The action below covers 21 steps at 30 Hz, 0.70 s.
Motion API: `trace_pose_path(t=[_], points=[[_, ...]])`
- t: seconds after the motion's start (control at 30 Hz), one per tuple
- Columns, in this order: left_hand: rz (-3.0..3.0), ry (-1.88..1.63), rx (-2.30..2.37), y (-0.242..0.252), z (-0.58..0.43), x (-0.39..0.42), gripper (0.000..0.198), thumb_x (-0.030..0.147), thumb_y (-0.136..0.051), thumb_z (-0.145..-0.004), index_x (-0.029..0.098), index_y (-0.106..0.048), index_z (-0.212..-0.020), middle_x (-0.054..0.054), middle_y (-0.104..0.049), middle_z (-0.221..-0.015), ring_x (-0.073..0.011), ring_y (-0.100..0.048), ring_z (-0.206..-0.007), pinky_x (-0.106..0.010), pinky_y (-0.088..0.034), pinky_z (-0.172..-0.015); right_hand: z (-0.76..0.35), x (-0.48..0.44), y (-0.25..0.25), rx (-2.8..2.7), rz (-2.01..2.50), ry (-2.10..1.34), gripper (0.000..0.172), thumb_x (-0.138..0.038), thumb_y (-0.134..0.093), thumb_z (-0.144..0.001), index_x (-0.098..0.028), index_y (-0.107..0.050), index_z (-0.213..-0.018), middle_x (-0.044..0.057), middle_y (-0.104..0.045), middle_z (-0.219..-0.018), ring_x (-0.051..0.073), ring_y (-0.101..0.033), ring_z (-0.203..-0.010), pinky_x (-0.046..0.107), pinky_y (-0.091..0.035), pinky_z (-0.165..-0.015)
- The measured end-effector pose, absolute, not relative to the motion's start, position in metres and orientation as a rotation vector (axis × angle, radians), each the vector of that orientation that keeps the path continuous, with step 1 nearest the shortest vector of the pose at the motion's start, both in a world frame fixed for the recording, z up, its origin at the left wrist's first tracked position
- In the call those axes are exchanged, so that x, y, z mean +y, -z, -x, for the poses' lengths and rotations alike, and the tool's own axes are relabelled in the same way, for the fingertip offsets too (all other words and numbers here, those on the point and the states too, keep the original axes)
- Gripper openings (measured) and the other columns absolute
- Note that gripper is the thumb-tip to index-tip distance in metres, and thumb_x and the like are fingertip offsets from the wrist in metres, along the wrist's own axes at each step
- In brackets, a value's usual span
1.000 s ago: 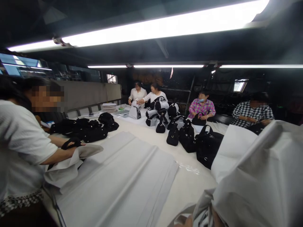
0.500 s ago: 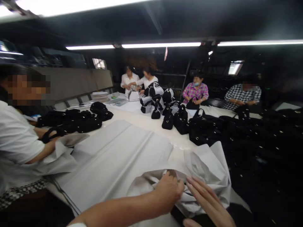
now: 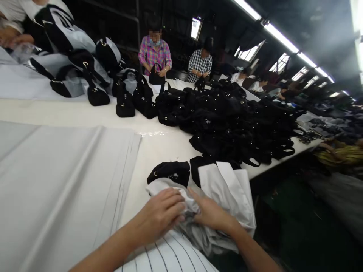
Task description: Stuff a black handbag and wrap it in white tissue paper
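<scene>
At the near table edge, my left hand (image 3: 163, 211) is closed on a crumpled light-grey sheet (image 3: 227, 192), its fingers bent over the folds. My right hand (image 3: 214, 213) grips the same sheet from the right, thumb up and fingers partly hidden in the material. Whether the sheet is cloth or thin plastic I cannot tell. Just beyond my hands lies a black bag (image 3: 167, 169) with a metal ring, partly under the sheet. More black fabric (image 3: 196, 172) shows beside it, partly covered.
Large flat grey sheets (image 3: 62, 181) lie stacked on the left of the white table (image 3: 159, 145). A big heap of black bags (image 3: 227, 117) spreads along the right. Black-and-grey bags (image 3: 76, 71) sit at the back left. Co-workers, one in a plaid shirt (image 3: 155, 56), stand across the table.
My view has swung right, away from the nearby co-worker on the left. My right hand has gone from fingers outstretched to gripping the sheet, which is bunched closer to me.
</scene>
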<state>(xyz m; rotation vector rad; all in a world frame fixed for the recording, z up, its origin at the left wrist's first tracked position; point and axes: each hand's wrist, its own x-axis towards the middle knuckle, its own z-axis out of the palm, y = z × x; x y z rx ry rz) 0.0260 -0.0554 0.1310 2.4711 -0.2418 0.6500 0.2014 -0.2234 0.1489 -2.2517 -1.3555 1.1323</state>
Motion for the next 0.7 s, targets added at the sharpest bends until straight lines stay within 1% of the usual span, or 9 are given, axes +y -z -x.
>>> trace_pose_path(t=[0.1, 0.17, 0.2, 0.27, 0.33, 0.4, 0.5, 0.6, 0.7], points=[[-2.269, -0.831, 0.577, -0.090, -0.026, -0.023, 0.013, 0.029, -0.055, -0.088, 0.020, -0.057, -0.098, -0.004, -0.063, -0.093, -0.0179, -0.061, -0.090, -0.034, -0.052, -0.082, -0.238, -0.277, -0.142, -0.938, 2.379, -0.772, 0.076, -0.023, -0.060, -0.073, -0.020, -0.035, -0.145, 0.008, -0.068, -0.112, 0.024, -0.065, -0.093, 0.035, -0.050, -0.080], [-2.106, -0.688, 1.080, -0.056, -0.032, -0.004, 0.032, 0.045, -0.063, -0.080, 0.019, -0.054, -0.097, -0.002, -0.059, -0.084, -0.0187, -0.060, -0.077, -0.034, -0.052, -0.070, -0.261, -0.308, -0.150, -0.638, 2.408, -0.352, 0.069, -0.031, -0.063, -0.073, -0.015, -0.045, -0.138, 0.010, -0.069, -0.106, 0.026, -0.065, -0.091, 0.036, -0.051, -0.079], [-2.063, -0.572, 1.176, -0.040, -0.039, 0.003, 0.045, 0.051, -0.066, -0.074, 0.018, -0.052, -0.101, -0.002, -0.057, -0.084, -0.0196, -0.060, -0.076, -0.034, -0.051, -0.068, -0.270, -0.320, -0.156, -0.507, 2.383, -0.093, 0.068, -0.035, -0.066, -0.072, -0.012, -0.050, -0.134, 0.011, -0.070, -0.104, 0.027, -0.065, -0.092, 0.037, -0.051, -0.080], [-2.059, -0.391, 1.224, -0.012, -0.060, 0.008, 0.070, 0.062, -0.068, -0.065, 0.018, -0.046, -0.115, -0.005, -0.056, -0.093, -0.0237, -0.060, -0.086, -0.036, -0.051, -0.070, -0.279, -0.330, -0.165, -0.332, 2.262, 0.401, 0.067, -0.040, -0.070, -0.070, -0.009, -0.055, -0.127, 0.014, -0.068, -0.108, 0.030, -0.064, -0.100, 0.040, -0.050, -0.085], [-2.104, -0.293, 1.261, 0.005, -0.088, 0.004, 0.084, 0.067, -0.066, -0.064, 0.017, -0.039, -0.126, -0.010, -0.052, -0.107, -0.0294, -0.057, -0.101, -0.039, -0.050, -0.076, -0.279, -0.323, -0.167, -0.293, 2.164, 0.693, 0.066, -0.040, -0.072, -0.067, -0.009, -0.057, -0.123, 0.016, -0.066, -0.112, 0.031, -0.062, -0.104, 0.041, -0.050, -0.087], [-2.137, -0.224, 1.356, 0.013, -0.114, -0.002, 0.080, 0.065, -0.062, -0.069, 0.017, -0.038, -0.128, -0.014, -0.049, -0.113, -0.0338, -0.053, -0.109, -0.041, -0.048, -0.078, -0.273, -0.302, -0.162, -0.401, 2.147, 0.711, 0.059, -0.036, -0.072, -0.066, -0.009, -0.061, -0.117, 0.015, -0.069, -0.103, 0.029, -0.066, -0.092, 0.039, -0.053, -0.080], [-2.144, -0.165, 1.450, 0.013, -0.131, -0.001, 0.053, 0.054, -0.058, -0.078, 0.015, -0.049, -0.114, -0.015, -0.048, -0.107, -0.0350, -0.053, -0.105, -0.040, -0.046, -0.076, -0.257, -0.264, -0.144, -0.760, 2.110, 0.427, 0.042, -0.023, -0.063, -0.073, -0.013, -0.064, -0.113, 0.010, -0.071, -0.092, 0.023, -0.068, -0.078, 0.034, -0.055, -0.073], [-2.136, -0.220, 1.409, 0.010, -0.118, 0.006, 0.031, 0.039, -0.054, -0.083, 0.014, -0.053, -0.103, -0.012, -0.048, -0.100, -0.0293, -0.054, -0.095, -0.037, -0.044, -0.075, -0.239, -0.238, -0.118, -1.067, 2.073, 0.199, 0.046, -0.009, -0.050, -0.077, -0.020, -0.063, -0.119, 0.009, -0.069, -0.109, 0.023, -0.066, -0.098, 0.036, -0.053, -0.088], [-2.095, -0.390, 1.315, 0.010, -0.087, 0.010, 0.017, 0.021, -0.053, -0.080, 0.015, -0.054, -0.096, -0.007, -0.046, -0.095, -0.0217, -0.054, -0.086, -0.031, -0.043, -0.076, -0.222, -0.226, -0.091, -1.175, 2.071, 0.140, 0.051, -0.004, -0.046, -0.078, -0.024, -0.062, -0.122, 0.009, -0.065, -0.120, 0.023, -0.062, -0.111, 0.039, -0.049, -0.097]])
